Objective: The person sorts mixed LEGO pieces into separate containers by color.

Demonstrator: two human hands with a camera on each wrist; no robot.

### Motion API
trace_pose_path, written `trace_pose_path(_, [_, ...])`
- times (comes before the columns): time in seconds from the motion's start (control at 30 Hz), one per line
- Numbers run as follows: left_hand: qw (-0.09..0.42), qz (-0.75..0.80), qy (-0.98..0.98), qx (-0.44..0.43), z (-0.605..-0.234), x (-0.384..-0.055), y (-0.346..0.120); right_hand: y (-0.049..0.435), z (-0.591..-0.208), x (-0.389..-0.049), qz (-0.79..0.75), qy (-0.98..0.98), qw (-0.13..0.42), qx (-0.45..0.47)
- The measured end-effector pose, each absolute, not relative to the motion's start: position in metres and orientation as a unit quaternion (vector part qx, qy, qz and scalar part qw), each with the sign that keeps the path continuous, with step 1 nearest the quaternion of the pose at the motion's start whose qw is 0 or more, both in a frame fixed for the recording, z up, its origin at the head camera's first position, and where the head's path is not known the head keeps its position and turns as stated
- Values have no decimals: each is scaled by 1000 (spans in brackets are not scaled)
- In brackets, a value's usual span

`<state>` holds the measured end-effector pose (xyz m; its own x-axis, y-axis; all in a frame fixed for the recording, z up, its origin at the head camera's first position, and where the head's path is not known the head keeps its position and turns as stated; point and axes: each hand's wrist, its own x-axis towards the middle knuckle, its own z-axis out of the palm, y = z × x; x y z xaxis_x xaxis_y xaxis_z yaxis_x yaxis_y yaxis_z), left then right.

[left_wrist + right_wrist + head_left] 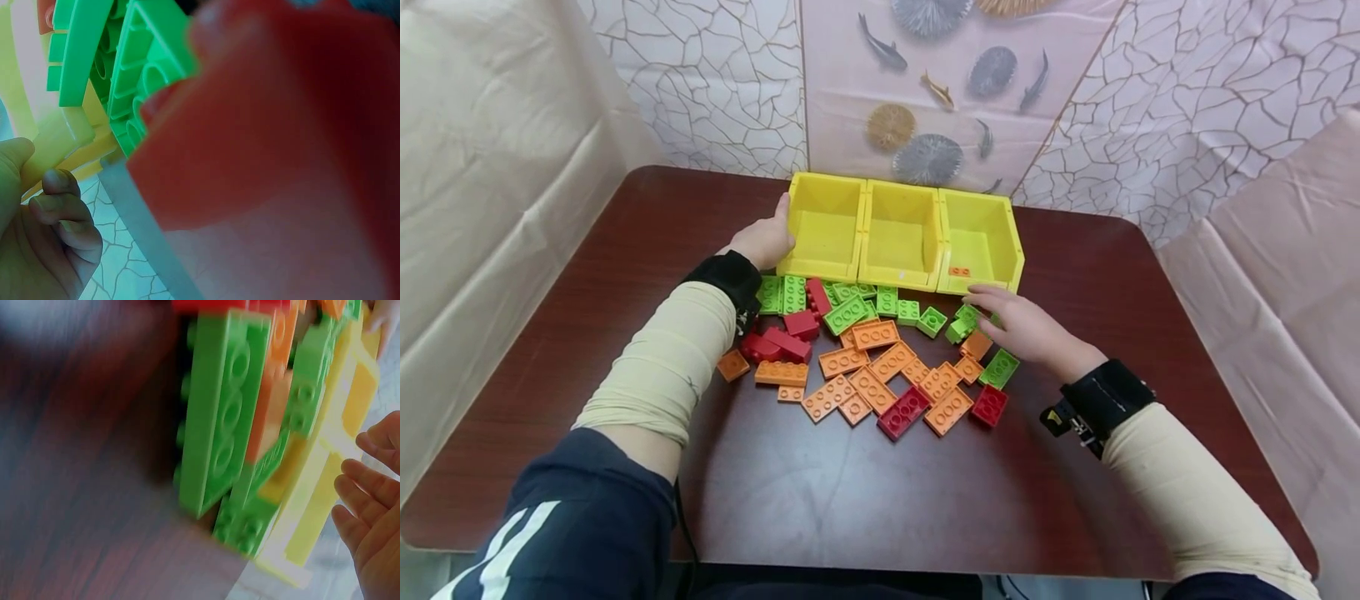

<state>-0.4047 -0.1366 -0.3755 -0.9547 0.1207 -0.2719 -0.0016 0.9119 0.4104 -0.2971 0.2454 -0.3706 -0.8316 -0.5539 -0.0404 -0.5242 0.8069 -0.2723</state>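
Note:
My left hand (763, 240) is at the left end of a row of three joined yellow bins (859, 242), gripping the side of the leftmost bin. In the left wrist view its fingers (72, 215) are curled at the bin's edge, with the thumb opposite. My right hand (1026, 325) hovers at the front of the right bin, fingers loosely extended and holding nothing. Below its fingertips lie green bricks (962, 323) and an orange brick (976, 345). A small orange brick (959, 272) lies inside the right bin.
Loose toy bricks spread in front of the bins: green bricks (793, 294) nearest them, red bricks (787, 343) at left, orange bricks (871, 389) in the middle. Two dark red bricks (903, 412) lie toward me and right. The brown table (820, 500) meets a patterned cloth (730, 100) behind.

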Motion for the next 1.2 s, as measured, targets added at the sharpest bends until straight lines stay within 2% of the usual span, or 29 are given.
trace_pose_path(0.37, [152,206,966,29,-376,-407,-139,184,-373,-282,-90,913,78,-391])
trace_pose_path(0.63, [151,212,965,34,-377,-407,-135,149,-380,-289,-49,899,52,-432])
trace_pose_path(1.2, [142,208,967,29,-380,-409,-138,131,-391,-299,-61,887,11,-458])
